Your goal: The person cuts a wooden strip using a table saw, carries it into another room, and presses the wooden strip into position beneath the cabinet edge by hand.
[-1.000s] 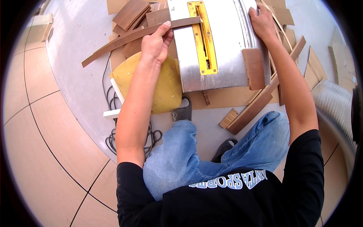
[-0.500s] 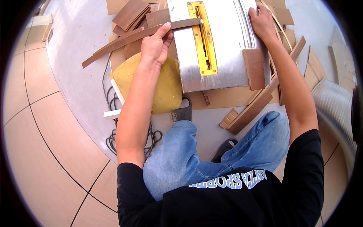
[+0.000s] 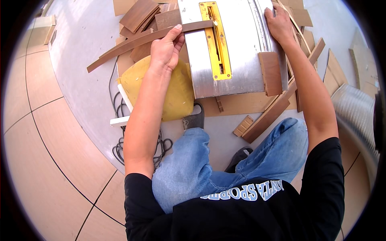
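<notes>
Left hand and brown wood strip shifted slightly toward person; right hand unmoved. Left nearly closed, pinching strip, whose tip lies right of it over yellow plate in metal tabletop. Right half-curled on tabletop's right edge; can't tell if gripping.

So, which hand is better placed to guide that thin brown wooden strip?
The left hand, probably: it grips the long, thin brown wooden strip; the right hand is at the right edge of the silver metal tabletop.
</notes>
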`<action>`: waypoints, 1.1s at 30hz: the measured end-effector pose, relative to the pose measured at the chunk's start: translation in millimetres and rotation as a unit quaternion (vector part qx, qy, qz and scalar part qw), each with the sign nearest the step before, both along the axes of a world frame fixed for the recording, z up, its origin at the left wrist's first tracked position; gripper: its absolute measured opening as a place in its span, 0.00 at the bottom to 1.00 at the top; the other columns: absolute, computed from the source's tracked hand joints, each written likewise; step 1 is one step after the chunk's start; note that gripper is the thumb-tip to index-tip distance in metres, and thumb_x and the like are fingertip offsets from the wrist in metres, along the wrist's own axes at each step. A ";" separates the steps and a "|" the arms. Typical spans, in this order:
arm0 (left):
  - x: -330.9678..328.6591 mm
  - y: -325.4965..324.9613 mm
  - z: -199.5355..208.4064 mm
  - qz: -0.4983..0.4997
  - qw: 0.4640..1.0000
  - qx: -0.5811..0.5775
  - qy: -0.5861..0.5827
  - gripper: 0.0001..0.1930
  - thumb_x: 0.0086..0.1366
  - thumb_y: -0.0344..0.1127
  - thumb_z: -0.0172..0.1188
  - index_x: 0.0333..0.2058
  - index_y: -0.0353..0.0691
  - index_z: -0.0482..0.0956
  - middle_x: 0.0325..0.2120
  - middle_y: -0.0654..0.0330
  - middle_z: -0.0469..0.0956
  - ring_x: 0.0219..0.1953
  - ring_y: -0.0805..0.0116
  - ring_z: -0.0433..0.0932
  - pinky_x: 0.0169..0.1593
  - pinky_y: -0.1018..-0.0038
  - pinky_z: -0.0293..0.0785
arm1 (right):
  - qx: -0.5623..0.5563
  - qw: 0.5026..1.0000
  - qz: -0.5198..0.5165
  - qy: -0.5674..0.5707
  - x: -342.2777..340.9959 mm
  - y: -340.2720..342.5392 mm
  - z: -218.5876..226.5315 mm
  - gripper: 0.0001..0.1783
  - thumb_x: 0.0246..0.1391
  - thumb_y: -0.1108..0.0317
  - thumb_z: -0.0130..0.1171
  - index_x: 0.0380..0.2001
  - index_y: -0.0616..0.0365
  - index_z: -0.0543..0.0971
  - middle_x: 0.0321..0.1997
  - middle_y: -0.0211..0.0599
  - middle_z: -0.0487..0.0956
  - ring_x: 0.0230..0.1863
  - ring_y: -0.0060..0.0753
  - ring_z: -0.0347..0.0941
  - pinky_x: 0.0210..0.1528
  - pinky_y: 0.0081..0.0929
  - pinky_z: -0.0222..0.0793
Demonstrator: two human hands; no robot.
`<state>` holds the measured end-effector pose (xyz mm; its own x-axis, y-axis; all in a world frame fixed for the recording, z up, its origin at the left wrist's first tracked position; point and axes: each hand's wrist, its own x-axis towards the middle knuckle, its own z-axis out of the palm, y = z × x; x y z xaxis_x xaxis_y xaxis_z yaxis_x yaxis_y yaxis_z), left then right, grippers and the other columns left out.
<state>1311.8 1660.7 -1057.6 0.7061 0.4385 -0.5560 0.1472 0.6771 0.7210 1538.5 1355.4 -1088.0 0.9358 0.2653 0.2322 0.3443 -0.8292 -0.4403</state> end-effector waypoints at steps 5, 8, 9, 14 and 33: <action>1.7 -0.7 -2.5 0.005 1.000 0.000 -0.007 0.08 0.61 0.28 0.70 0.38 0.36 0.81 0.33 0.62 0.81 0.34 0.71 0.79 0.41 0.76 0.80 | -0.005 1.000 -0.008 -0.010 3.2 -2.0 -1.1 0.32 0.62 0.46 0.52 0.58 0.61 0.76 0.59 0.61 0.75 0.64 0.59 0.68 0.67 0.43 0.61; -4.1 4.9 -7.3 0.009 1.000 -0.016 0.001 0.08 0.62 0.28 0.70 0.37 0.36 0.81 0.33 0.61 0.81 0.34 0.71 0.79 0.42 0.75 0.80 | 0.007 1.000 -0.004 0.013 -9.9 5.1 4.0 0.31 0.62 0.46 0.52 0.57 0.60 0.76 0.59 0.60 0.76 0.64 0.59 0.68 0.67 0.43 0.61; -2.5 1.6 -6.8 0.012 1.000 -0.016 -0.001 0.08 0.62 0.28 0.70 0.37 0.36 0.81 0.33 0.61 0.81 0.34 0.71 0.79 0.42 0.75 0.80 | 0.004 1.000 -0.005 0.010 -6.7 -0.9 1.3 0.31 0.62 0.46 0.52 0.57 0.60 0.76 0.59 0.60 0.76 0.64 0.59 0.68 0.67 0.43 0.61; -4.8 -0.9 -5.4 0.021 1.000 -0.015 0.000 0.07 0.62 0.28 0.70 0.37 0.36 0.81 0.33 0.61 0.81 0.35 0.71 0.79 0.43 0.74 0.80 | -0.004 0.999 -0.015 0.049 -8.2 -7.6 -0.3 0.34 0.61 0.44 0.51 0.60 0.61 0.74 0.63 0.59 0.71 0.66 0.58 0.65 0.68 0.44 0.60; -7.6 -3.7 -6.4 0.003 1.000 -0.002 -0.012 0.07 0.62 0.29 0.70 0.36 0.34 0.82 0.32 0.61 0.82 0.34 0.72 0.79 0.41 0.76 0.79 | 0.009 0.999 0.000 0.051 -5.8 -4.9 -2.5 0.33 0.62 0.46 0.51 0.60 0.61 0.74 0.62 0.61 0.71 0.65 0.60 0.65 0.68 0.44 0.60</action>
<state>1304.2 1657.0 -1064.0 0.7166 0.4404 -0.5408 0.1260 0.6809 0.7215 1532.7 1350.5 -1090.5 0.9549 0.2619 0.1400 0.2967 -0.8213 -0.4874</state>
